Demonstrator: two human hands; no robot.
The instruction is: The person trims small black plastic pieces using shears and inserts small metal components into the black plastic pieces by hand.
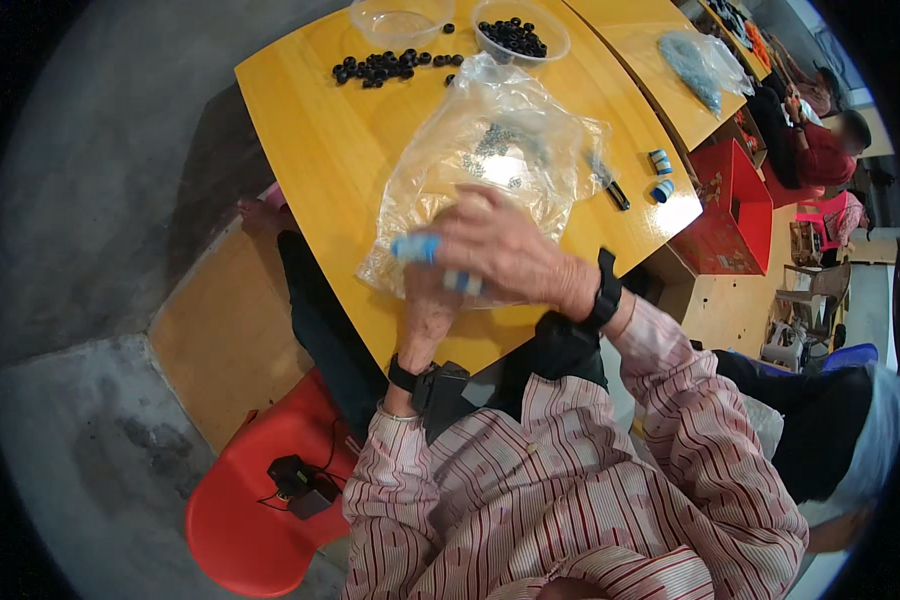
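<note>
My right hand lies across my left hand above the near part of a clear plastic bag. Both are smeared by motion, and most of the left hand's fingers are hidden. A light-blue band or small tube shows at the right hand's fingers. Lower down, a blue-and-white piece shows between the hands; whether these are worn or held I cannot tell. Small grey metal-looking parts lie in a heap on or inside the bag. A black-handled tool rests at the bag's right.
Two small blue-and-white cylinders stand near the right edge of the yellow table. Loose black rings, a tub of black rings and a clear tub are at the back. A red box stands right; a red chair left.
</note>
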